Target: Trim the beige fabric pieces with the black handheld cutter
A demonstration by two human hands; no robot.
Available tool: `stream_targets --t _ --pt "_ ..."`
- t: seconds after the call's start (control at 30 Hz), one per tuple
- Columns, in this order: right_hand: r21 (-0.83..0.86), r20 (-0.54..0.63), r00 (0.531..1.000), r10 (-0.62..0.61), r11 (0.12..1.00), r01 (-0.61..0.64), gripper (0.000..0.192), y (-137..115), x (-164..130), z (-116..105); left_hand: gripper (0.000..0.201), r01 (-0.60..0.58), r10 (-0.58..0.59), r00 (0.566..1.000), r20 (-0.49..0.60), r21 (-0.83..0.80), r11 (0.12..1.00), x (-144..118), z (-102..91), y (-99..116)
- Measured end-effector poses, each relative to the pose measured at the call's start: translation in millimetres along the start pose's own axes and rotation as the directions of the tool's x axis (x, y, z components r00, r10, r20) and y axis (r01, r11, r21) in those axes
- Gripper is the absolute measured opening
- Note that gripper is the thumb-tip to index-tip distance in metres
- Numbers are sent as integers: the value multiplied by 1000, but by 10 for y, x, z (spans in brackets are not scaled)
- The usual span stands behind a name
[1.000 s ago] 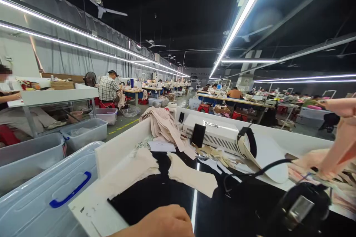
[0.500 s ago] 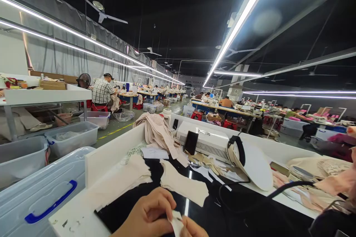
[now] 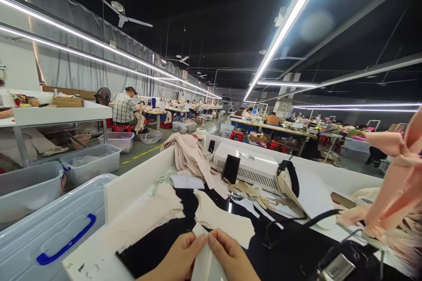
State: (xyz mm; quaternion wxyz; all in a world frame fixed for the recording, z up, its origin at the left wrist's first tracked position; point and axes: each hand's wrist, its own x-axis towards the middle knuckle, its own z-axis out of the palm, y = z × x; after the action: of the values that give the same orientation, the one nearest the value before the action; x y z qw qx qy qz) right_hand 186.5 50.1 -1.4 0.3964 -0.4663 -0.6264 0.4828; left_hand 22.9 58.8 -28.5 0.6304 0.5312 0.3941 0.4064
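Observation:
At the bottom edge, my left hand [image 3: 180, 258] and my right hand [image 3: 231, 258] pinch a small white fabric piece [image 3: 203, 260] between thumbs and fingers, over a black work surface [image 3: 158, 241]. Just beyond lie two stacks of cream cut fabric pieces [image 3: 224, 218], one left and one right of the hands. Only the fingers and backs of both hands show; the wrists are cut off by the frame.
A white-walled bench [image 3: 138, 182] holds a beige garment pile [image 3: 189, 153], a white machine box [image 3: 253, 164], a black-banded oval form [image 3: 296, 182] and cables. Pink fabric [image 3: 395, 189] hangs at right. Clear lidded bins [image 3: 49, 232] stand left. Other workers sit at distant tables.
My left hand rose into view and my right hand joined it. Both now hold the white piece upright between them. The view shifted slightly, and pink fabric came back in at right.

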Motion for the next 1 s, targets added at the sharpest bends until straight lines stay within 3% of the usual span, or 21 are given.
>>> stream_targets --t 0.07,0.17,0.33,0.53,0.6,0.77,1.0 --pt "-28 -17 1000 1 1000 -2 67 52 77 -34 76 -58 69 996 -60 162 985 149 -24 8" --pt "-107 -79 997 15 994 -24 62 104 174 -159 70 -97 122 990 -77 268 959 386 -80 88" --pt "-290 -225 974 2 954 -69 47 157 330 -575 51 -146 229 966 -123 474 869 855 -189 270" --pt "-418 -307 951 -22 901 -114 50 376 545 -1074 26 -69 248 954 -171 677 733 1288 -219 316" --pt "-446 -330 943 -29 886 -129 49 481 607 -1165 30 -36 241 952 -188 714 699 1346 -210 300" --pt "-507 -352 935 -45 849 -151 40 657 680 -1218 34 31 217 952 -217 770 637 1395 -221 258" --pt "-606 -366 929 -65 774 -185 35 693 641 -1167 34 54 192 959 -210 796 603 1404 -247 225"
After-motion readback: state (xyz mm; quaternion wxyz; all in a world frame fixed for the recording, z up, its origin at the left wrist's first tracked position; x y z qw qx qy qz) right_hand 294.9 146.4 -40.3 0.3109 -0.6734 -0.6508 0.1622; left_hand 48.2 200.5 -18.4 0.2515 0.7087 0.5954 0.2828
